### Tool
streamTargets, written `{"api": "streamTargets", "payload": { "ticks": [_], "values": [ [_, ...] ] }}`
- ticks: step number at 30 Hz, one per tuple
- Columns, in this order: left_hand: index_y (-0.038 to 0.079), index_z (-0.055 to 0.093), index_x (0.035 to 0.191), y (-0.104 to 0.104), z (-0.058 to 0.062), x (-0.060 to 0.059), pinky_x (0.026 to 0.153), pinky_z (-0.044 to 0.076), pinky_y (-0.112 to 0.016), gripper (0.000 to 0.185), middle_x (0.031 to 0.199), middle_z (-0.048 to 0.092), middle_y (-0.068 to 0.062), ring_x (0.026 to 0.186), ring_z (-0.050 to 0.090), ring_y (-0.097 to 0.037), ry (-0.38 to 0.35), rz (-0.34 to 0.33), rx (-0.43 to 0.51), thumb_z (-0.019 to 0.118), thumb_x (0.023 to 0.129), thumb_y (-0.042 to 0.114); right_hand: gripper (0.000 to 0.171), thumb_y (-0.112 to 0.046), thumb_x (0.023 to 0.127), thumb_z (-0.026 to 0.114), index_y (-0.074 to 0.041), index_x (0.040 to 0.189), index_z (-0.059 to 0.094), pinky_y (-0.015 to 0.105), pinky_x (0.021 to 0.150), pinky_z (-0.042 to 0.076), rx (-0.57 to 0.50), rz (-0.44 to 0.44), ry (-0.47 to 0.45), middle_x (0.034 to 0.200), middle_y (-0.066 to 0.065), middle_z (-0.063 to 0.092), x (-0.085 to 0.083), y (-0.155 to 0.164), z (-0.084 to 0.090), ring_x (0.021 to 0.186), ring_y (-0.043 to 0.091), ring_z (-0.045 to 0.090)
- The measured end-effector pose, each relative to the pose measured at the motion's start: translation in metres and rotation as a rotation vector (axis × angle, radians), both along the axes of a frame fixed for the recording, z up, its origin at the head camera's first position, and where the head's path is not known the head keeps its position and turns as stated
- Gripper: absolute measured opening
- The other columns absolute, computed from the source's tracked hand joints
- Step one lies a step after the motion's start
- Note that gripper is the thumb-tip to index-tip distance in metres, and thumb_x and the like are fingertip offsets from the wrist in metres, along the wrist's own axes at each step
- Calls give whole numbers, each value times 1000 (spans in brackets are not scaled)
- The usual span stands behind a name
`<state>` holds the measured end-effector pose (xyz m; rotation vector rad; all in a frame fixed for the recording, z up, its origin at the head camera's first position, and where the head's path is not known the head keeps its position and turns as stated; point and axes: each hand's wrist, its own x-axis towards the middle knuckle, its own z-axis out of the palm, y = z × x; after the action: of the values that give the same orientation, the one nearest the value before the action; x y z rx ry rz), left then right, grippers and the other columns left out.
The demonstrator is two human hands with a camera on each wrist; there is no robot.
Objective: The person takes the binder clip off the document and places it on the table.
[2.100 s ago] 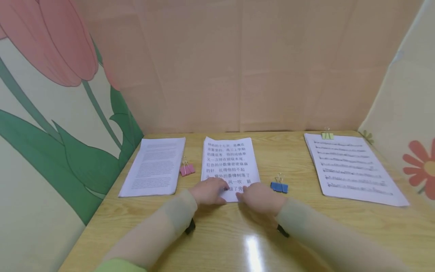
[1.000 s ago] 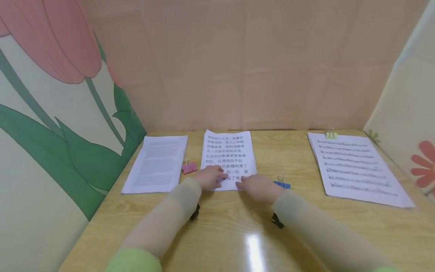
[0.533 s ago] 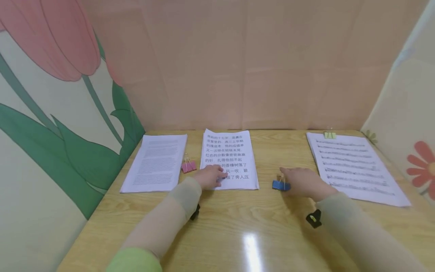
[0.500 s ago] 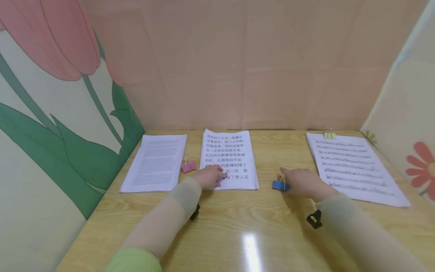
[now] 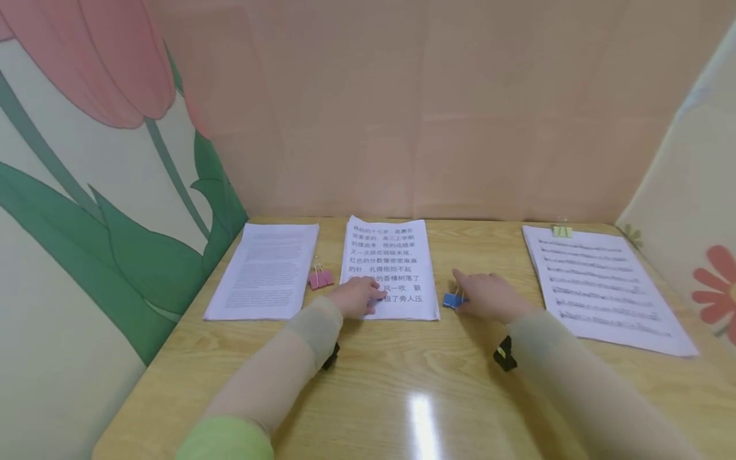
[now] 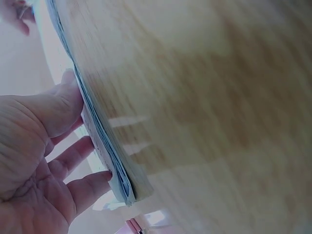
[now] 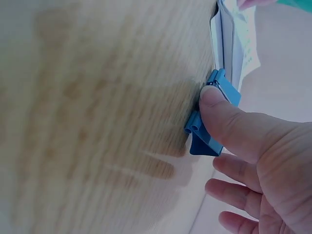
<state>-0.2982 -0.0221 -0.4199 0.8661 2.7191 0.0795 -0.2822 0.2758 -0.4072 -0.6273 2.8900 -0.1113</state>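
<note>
We see a blue clip (image 5: 452, 301) just to the right of the lower part of the middle paper stack (image 5: 393, 255), with a narrow gap between them in the head view. It is a small binder clip with a bright blue body, rolled edges and thin wire handles. Our right hand (image 5: 491, 296) pinches it, the thumb laid over it and the other fingers loosely spread; the thumb hides part of the clip, and we cannot tell whether it touches the table (image 5: 374, 390).

The middle stack is white, printed in large black Chinese characters, and its sheet edges look layered and slightly wavy from the left wrist. Our left hand (image 5: 356, 297) rests at its near left corner, fingers relaxed and apart on the paper, thumb at the near edge.

To the left we have another paper stack (image 5: 261, 275) in small dense print, with a pink clip (image 5: 321, 279) lying between it and the middle one. On the far right, a yellow-green clip (image 5: 562, 231) sits on the top edge of a pile of sheet music (image 5: 604, 287), set at a slant.
</note>
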Motion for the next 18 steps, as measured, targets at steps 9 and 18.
{"api": "streamTargets", "payload": {
  "ticks": [9, 18],
  "values": [
    [25, 48, 140, 0, 2, -1, 111, 30, -37, 52, 144, 45, -5, 131, 42, -25, -28, 30, 23, 66, 91, 25, 89, -38, 86, 71, 0, 150, 23, 63, 104, 29, -60, -21, -42, 127, 17, 60, -10, -3, -2, 119, 40, 53],
    [26, 47, 141, 1, -1, -1, 111, 29, -37, 53, 144, 44, -4, 132, 41, -24, -37, 37, 24, 66, 91, 26, 77, -52, 100, 33, 0, 152, 14, 60, 80, 47, -170, -191, -69, 136, 33, 44, -14, 64, 14, 106, 51, 55]
  ]
}}
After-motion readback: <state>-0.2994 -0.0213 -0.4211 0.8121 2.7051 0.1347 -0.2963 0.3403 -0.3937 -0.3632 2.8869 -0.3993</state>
